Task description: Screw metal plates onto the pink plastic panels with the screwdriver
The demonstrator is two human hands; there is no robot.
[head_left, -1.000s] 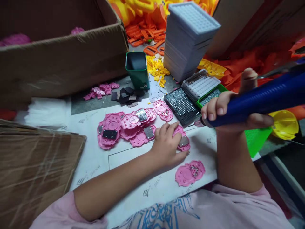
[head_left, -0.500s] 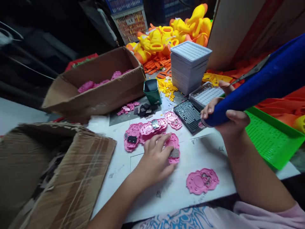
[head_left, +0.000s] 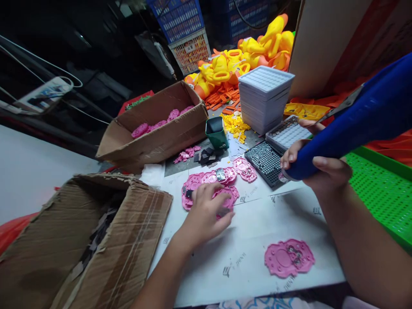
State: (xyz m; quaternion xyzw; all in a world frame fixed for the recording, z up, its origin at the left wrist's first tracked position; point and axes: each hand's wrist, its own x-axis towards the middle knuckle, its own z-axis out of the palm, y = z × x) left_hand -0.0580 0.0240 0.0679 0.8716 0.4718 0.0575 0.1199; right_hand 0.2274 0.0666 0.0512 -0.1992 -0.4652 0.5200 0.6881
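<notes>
We clamp the right hand (head_left: 332, 178) around a blue cylindrical tool (head_left: 350, 128); our left hand (head_left: 204, 211), fingers apart, overlies scalloped pink plastic plates (head_left: 232, 194), contact unclear.

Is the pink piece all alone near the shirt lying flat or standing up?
Lying flat: the pink piece has its broad face up on the white sheet, with its whole wavy outline showing.

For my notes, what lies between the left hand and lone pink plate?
In the head view, only printed white sheet separates the left hand from the plate.
</notes>
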